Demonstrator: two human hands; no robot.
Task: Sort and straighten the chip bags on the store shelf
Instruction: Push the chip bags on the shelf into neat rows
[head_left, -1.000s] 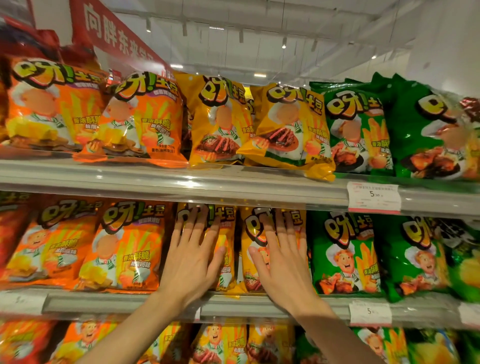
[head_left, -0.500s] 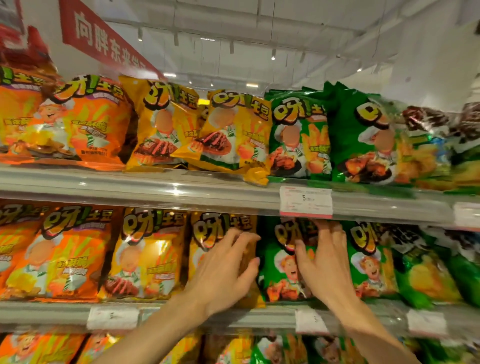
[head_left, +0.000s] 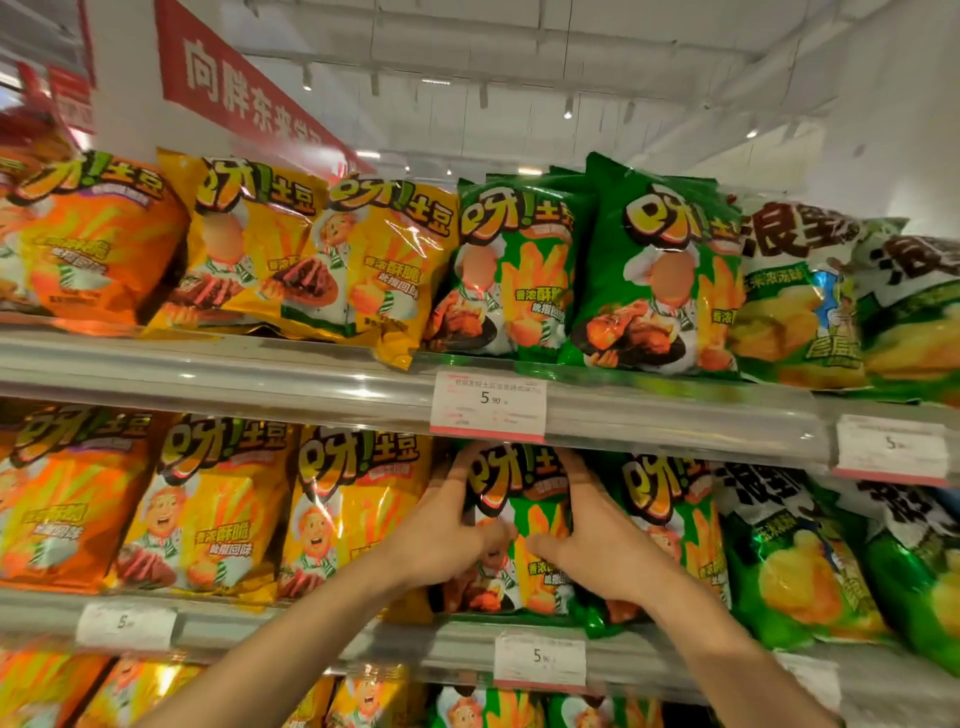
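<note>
Fingers (head_left: 451, 483) of the left hand (head_left: 441, 540) lie along the left edge of a green chip bag (head_left: 524, 525) on the middle shelf (head_left: 363, 642), w/ the thumb pressed across the bag's front. Fingers of the right hand (head_left: 597, 545) run up the bag's right edge, thumb also on the front, so both hands clasp this one bag from either side, spread about as wide as the bag itself. Both thumbs nearly meet at the bag's centre. Bag stands upright, just below the white price tag (head_left: 487, 402) clipped to the upper shelf rail (head_left: 208, 379). Taking that price tag as landmark: left of it and below, two yellow chip bags (head_left: 358, 509) and then orange chip bags (head_left: 67, 499) stand in a row on the middle shelf. Right of it and below, a second green bag (head_left: 670, 519) touches the held one, partly behind the right hand, followed by lighter green bags w/ black lettering (head_left: 795, 561). Above the tag, the upper shelf carries the same colour order: orange, yellow, green, then pale green bags; the yellow bag (head_left: 374, 270) just left of the tag leans and its bottom corner hangs over the rail. Far above-left of the tag hangs a red banner w/ white characters (head_left: 244, 88). Below the tag, a second price label (head_left: 540, 660) sits on the middle shelf's rail under the hands, and more bags show on a lower shelf, blurred.
</note>
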